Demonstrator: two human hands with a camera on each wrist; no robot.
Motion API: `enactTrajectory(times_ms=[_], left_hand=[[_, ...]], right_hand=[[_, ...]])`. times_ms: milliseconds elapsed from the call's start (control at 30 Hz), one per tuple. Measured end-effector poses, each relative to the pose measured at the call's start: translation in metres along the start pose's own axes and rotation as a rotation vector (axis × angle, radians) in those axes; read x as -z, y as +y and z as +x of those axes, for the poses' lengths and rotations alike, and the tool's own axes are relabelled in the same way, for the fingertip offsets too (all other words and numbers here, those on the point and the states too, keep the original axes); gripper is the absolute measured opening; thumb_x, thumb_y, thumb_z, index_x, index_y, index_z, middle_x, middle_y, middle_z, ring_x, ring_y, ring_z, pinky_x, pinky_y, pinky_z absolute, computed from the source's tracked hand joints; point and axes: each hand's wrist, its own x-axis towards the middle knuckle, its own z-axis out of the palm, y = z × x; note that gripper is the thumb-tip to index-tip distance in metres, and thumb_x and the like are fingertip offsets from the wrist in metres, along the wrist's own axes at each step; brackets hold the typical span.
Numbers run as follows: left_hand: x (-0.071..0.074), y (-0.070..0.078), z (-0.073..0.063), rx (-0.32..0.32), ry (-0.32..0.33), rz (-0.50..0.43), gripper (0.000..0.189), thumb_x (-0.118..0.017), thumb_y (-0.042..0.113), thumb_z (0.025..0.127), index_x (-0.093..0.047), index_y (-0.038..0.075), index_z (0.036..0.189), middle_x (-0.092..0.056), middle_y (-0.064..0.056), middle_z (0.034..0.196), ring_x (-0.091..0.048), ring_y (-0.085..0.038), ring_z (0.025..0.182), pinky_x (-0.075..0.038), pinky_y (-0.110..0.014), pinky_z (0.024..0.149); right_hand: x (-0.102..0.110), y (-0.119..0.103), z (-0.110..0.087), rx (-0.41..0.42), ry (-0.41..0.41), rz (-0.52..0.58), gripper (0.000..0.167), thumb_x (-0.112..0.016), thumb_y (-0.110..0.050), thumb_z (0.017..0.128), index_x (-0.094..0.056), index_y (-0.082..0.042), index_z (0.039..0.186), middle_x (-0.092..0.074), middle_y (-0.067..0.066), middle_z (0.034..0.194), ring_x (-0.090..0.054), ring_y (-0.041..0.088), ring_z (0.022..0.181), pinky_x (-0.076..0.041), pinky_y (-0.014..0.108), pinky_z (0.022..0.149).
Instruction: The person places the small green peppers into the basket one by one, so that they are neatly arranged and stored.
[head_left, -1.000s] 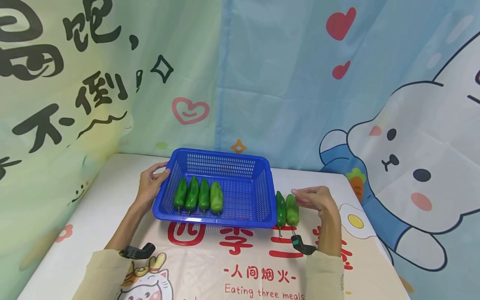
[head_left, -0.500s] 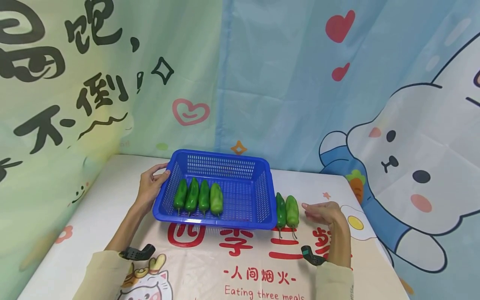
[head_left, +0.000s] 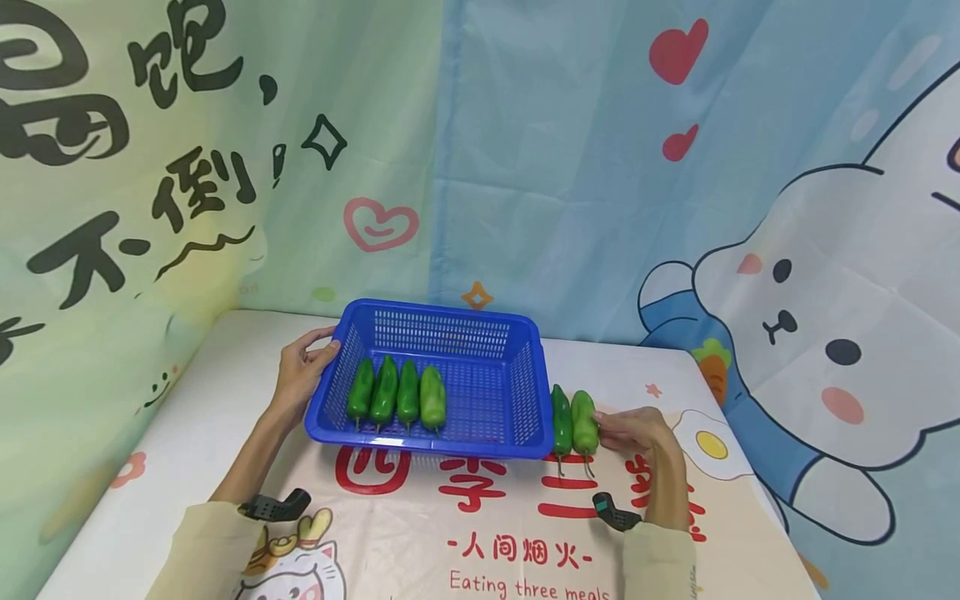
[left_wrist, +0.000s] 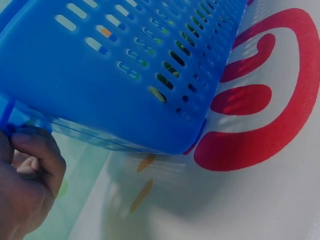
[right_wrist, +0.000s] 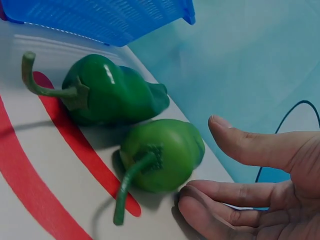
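My left hand (head_left: 298, 373) grips the left rim of a blue plastic basket (head_left: 480, 400); its fingers curl at the rim in the left wrist view. Inside, on the left half, several green peppers (head_left: 385, 392) lie side by side in a row. Two more lie on the table just right of the basket: a dark green pepper (right_wrist: 112, 90) and a lighter green pepper (right_wrist: 165, 155), stems toward me. My right hand (head_left: 633, 432) is at the lighter pepper's right side, thumb and fingers apart, fingertips right at its skin.
A printed cloth with red characters (head_left: 472, 483) covers the table (head_left: 247, 350). Behind stands a curtain (head_left: 525, 167) with cartoon figures, close past the table's back edge. A dark wrist camera (head_left: 615, 512) sits on the right wrist.
My right hand first drew back to the right from the lighter pepper, then came in again to its side. The left hand, basket and peppers stay in place.
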Motion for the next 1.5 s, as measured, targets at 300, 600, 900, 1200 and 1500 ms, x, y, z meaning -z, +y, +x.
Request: enactTrajectory(times_ms=[300, 600, 900, 1200, 1500], left_hand=[[0.000, 0.001, 0.000, -0.003, 0.001, 0.016, 0.052, -0.060, 0.022, 0.114, -0.050, -0.005, 0.157, -0.084, 0.004, 0.094, -0.080, -0.007, 0.077, -0.066, -0.022, 0.067], [-0.001, 0.000, 0.000, 0.003, 0.012, 0.016, 0.051, -0.060, 0.022, 0.114, -0.051, -0.005, 0.157, -0.085, -0.005, 0.100, -0.081, -0.009, 0.077, -0.067, -0.023, 0.066], [0.000, 0.000, 0.000, -0.002, 0.005, 0.008, 0.051, -0.060, 0.022, 0.114, -0.051, -0.005, 0.156, -0.084, 0.003, 0.096, -0.081, -0.008, 0.078, -0.067, -0.023, 0.067], [0.000, 0.000, 0.000, -0.006, 0.003, -0.011, 0.052, -0.061, 0.022, 0.114, -0.051, -0.006, 0.156, -0.084, 0.006, 0.092, -0.081, -0.009, 0.076, -0.066, -0.023, 0.066], [0.000, -0.001, 0.000, -0.010, 0.006, 0.015, 0.052, -0.060, 0.024, 0.114, -0.051, -0.005, 0.156, -0.085, 0.000, 0.098, -0.082, -0.010, 0.080, -0.067, -0.024, 0.068]], right_hand=[[-0.012, -0.010, 0.001, 0.003, -0.013, 0.006, 0.068, -0.086, -0.032, 0.098, -0.063, 0.016, 0.139, -0.080, 0.001, 0.084, -0.076, 0.010, 0.075, -0.067, 0.026, 0.075], [-0.023, -0.013, 0.003, 0.001, 0.051, -0.082, 0.069, -0.086, -0.037, 0.096, -0.066, 0.015, 0.136, -0.078, 0.012, 0.096, -0.074, 0.018, 0.084, -0.064, 0.036, 0.093], [-0.028, -0.010, 0.007, 0.022, 0.077, -0.104, 0.065, -0.085, -0.034, 0.098, -0.065, 0.015, 0.135, -0.074, 0.024, 0.114, -0.072, 0.026, 0.094, -0.057, 0.051, 0.112], [-0.029, -0.005, 0.009, -0.011, 0.064, -0.047, 0.065, -0.086, -0.032, 0.096, -0.064, 0.013, 0.138, -0.076, 0.020, 0.111, -0.074, 0.023, 0.094, -0.059, 0.048, 0.110], [-0.027, -0.005, 0.009, -0.008, 0.054, 0.006, 0.062, -0.088, -0.030, 0.094, -0.066, 0.012, 0.134, -0.071, 0.012, 0.104, -0.068, 0.020, 0.093, -0.065, 0.027, 0.078]])
